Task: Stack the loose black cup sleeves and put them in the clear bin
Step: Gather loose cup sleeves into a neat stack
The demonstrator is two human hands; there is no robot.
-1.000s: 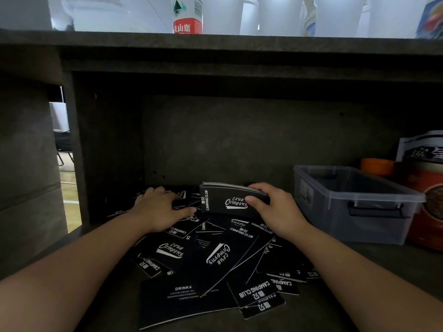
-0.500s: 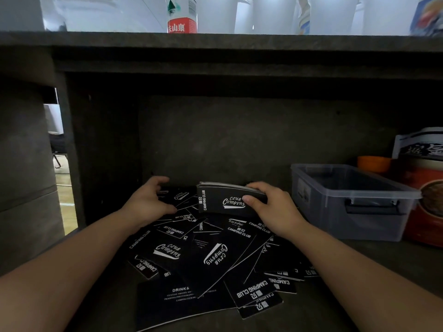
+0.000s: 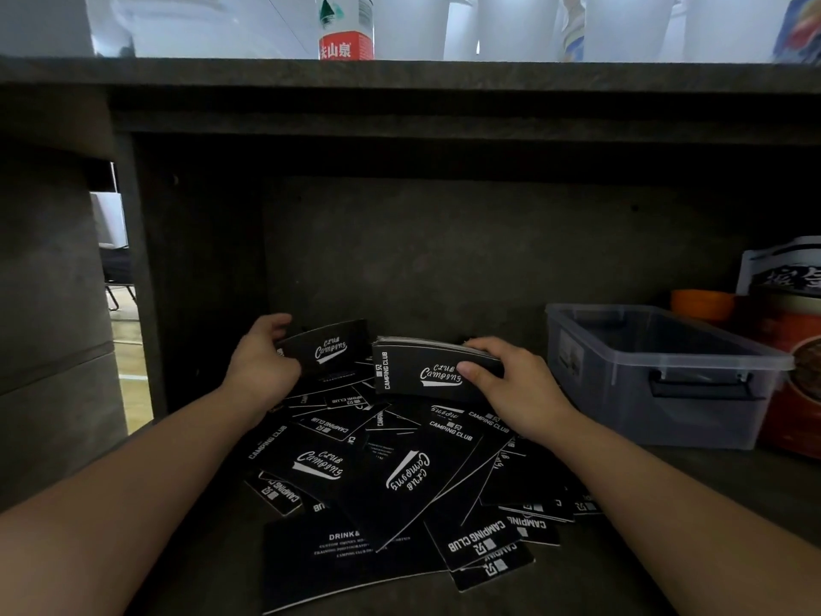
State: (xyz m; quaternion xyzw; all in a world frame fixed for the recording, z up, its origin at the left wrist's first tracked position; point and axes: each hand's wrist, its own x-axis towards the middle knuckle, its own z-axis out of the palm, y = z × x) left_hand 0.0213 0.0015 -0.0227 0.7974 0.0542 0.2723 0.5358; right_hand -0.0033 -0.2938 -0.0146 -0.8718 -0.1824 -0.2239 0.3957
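A dark shelf [image 3: 622, 517] under a counter carries everything. The clear bin [image 3: 657, 375] stands at its right side, with an orange-red container [image 3: 795, 384] just beside it. A wide scatter of loose black cup sleeves [image 3: 400, 477] covers the shelf between the person's forearms. The right hand [image 3: 511, 384] holds a gathered stack of sleeves [image 3: 426, 371] above the scatter, fingers [image 3: 484, 346] curled over its top edge and thumb pressed on its printed face. The left hand [image 3: 262, 357] pinches a single sleeve [image 3: 328, 346], raised just beside the stack's left end.
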